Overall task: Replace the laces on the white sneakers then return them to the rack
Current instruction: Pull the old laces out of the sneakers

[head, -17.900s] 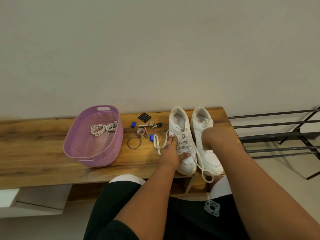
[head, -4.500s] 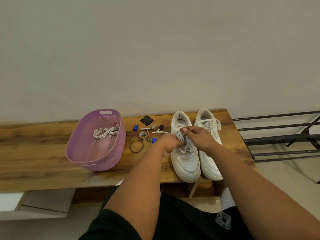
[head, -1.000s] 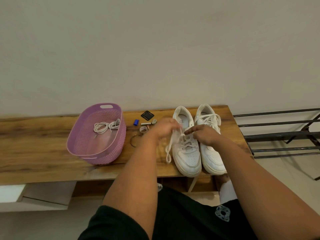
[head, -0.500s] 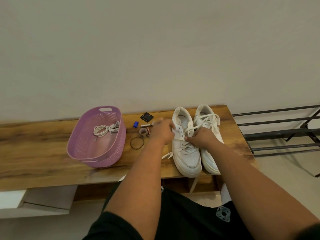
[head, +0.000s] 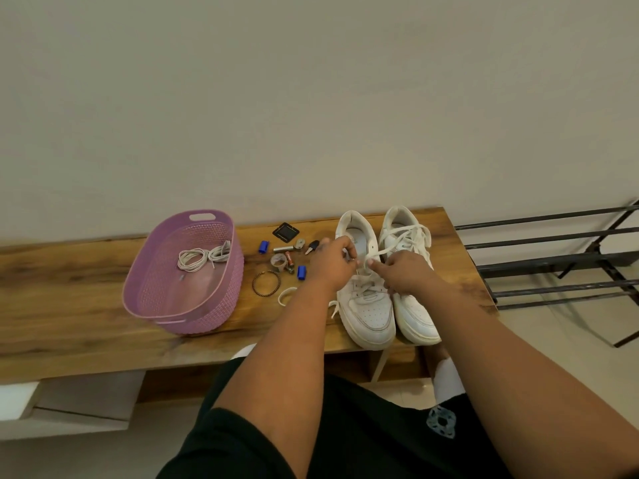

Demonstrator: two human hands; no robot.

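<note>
Head camera, the only view: my two hands meet just right of the frame's centre, over the left sneaker point(head: 363, 288) of the white pair. My left hand point(head: 330, 267) has its fingers curled, pinching the lace point(head: 387, 252) at the upper eyelets; my right hand point(head: 403, 273) pinches the same lace beside it, thumb and forefinger pressed together. The lace runs up and to the right across the right sneaker point(head: 411, 271), which sits touching its partner and looks fully laced. Both shoes stand on the wooden bench point(head: 86, 299), toes toward me.

Left of centre, a purple basket point(head: 183, 271) holds a coiled bundle of laces point(head: 202, 259). Between it and the shoes lie small odds and ends, among them a blue cap point(head: 301, 272) and a wire ring point(head: 265, 284). A loose lace end point(head: 286, 295) curls on the wood beside my left wrist. The metal rack point(head: 553, 261) waits at the right edge.

My worries: if I pull unevenly, I judge one end could slip back through its eyelet. The slack draped over the right sneaker could snag its bow. My left forearm, sweeping outward, could scatter the small bits off the bench.
</note>
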